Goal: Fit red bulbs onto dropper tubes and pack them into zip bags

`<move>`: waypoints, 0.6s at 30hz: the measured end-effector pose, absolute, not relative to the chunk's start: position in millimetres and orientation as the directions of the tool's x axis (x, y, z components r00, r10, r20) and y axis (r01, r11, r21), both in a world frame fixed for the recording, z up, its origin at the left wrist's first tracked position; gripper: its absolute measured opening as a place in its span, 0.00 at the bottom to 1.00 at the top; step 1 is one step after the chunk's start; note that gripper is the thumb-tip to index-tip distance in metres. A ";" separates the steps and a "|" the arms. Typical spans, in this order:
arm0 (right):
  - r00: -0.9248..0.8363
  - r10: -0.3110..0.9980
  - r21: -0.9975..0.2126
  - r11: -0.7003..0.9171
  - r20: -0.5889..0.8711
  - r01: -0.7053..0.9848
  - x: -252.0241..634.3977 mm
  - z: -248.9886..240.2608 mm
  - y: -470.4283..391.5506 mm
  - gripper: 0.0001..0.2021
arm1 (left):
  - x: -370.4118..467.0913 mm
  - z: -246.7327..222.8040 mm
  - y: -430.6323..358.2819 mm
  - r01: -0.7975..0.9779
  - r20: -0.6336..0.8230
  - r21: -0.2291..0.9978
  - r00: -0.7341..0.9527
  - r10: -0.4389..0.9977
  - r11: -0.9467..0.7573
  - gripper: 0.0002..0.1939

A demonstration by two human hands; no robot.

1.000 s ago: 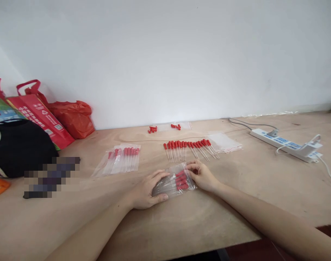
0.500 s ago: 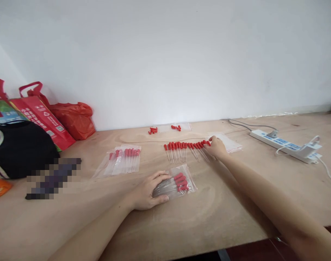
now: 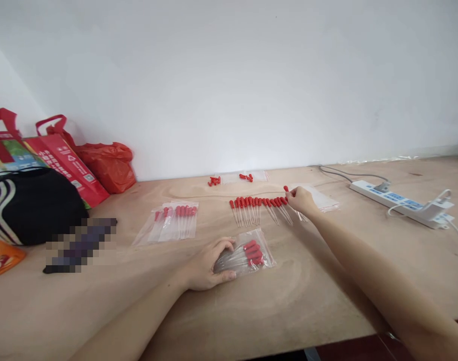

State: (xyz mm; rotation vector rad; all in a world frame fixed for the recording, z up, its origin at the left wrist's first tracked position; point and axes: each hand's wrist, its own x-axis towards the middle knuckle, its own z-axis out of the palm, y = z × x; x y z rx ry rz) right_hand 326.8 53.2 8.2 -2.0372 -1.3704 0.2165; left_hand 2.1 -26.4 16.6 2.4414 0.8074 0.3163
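Observation:
My left hand (image 3: 209, 265) is curled around the lower end of a clear zip bag (image 3: 264, 250), which lies on the table with several red-bulbed glass droppers inside. Farther off, my right hand (image 3: 302, 200) pinches one dropper (image 3: 286, 188), its red bulb sticking up past the fingertips. Just left of that hand, a row of loose droppers (image 3: 247, 208) lies side by side, bulbs pointing away from me. To the left are overlapping filled zip bags (image 3: 176, 225), also with red bulbs showing.
Flat plastic bags (image 3: 322, 198) lie beyond my right hand. Loose red bulbs (image 3: 214, 180) and another bag sit near the wall. A white power strip (image 3: 402, 203) with cords is at right. Red shopping bags (image 3: 65, 165) and a black striped bag (image 3: 36, 203) stand at left.
My right hand has lifted slightly, and a dropper's red bulb now rises above its fingertips, apart from the row. My left hand stays on the zip bag. The view has shifted slightly.

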 end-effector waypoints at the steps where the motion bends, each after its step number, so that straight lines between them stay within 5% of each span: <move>1: 0.428 0.873 -0.634 -0.197 0.233 0.748 324.8 10.4 48.9 0.09 | 2.0 16.6 -26.7 0.483 0.049 0.568 0.788 0.613 -0.666 0.17; 7: 0.396 0.890 -0.954 0.123 0.228 0.273 294.1 3.8 8.9 0.25 | 2.6 18.0 -28.1 0.511 0.029 0.567 0.771 0.636 -0.646 0.19; 18: 0.388 0.921 -0.961 0.071 -0.039 -0.267 251.3 -17.0 -19.0 0.19 | 2.2 18.8 -28.1 0.559 -0.024 0.542 0.757 0.653 -0.628 0.30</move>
